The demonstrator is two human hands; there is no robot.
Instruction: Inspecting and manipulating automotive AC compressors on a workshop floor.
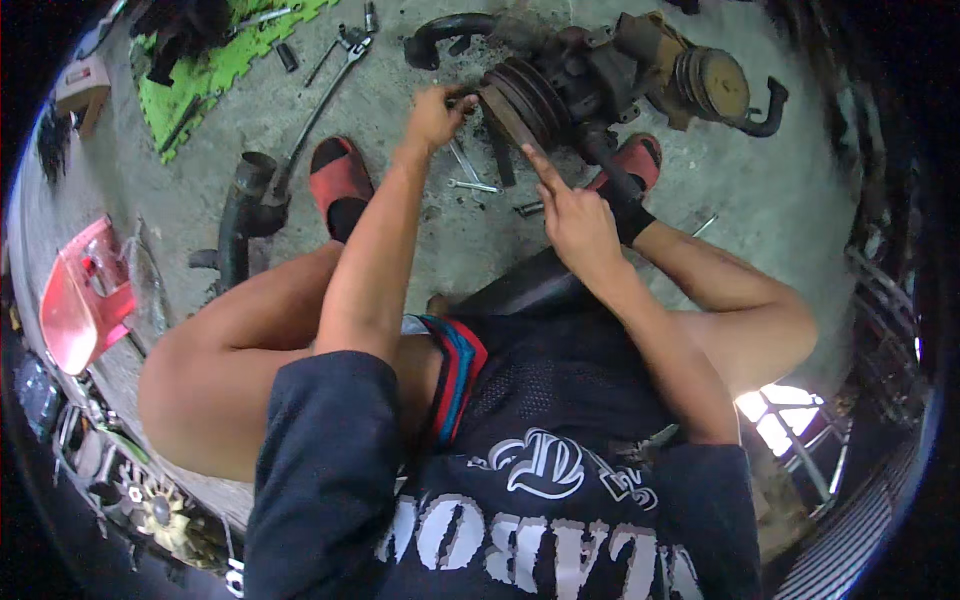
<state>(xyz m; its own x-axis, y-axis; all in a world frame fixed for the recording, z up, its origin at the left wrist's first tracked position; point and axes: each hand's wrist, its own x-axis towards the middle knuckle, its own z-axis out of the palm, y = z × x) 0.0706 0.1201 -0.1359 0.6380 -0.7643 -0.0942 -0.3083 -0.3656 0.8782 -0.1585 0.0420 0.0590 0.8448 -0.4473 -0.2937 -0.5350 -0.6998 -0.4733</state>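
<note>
On the floor in front of me lies a greasy engine part with a grooved belt pulley [522, 98]. A brown flat strip [505, 117] slants across the pulley's near face. My left hand [437, 120] is closed at the strip's upper left end, its fingertips partly lost in shadow. Resting on the strip's lower right end is the stretched index finger of my right hand [582, 228]; that hand's other fingers fold loosely beneath. Below the pulley, a small wrench [475, 186] lies on the concrete.
A curved black pipe [240, 215] stands left of my red slippers [340, 172]. Beyond it are a long-handled ratchet [330, 95] and a green foam mat [200, 85]. A second pulley [722, 84] belongs to the assembly's right end. A pink plastic container [85, 300] is at far left.
</note>
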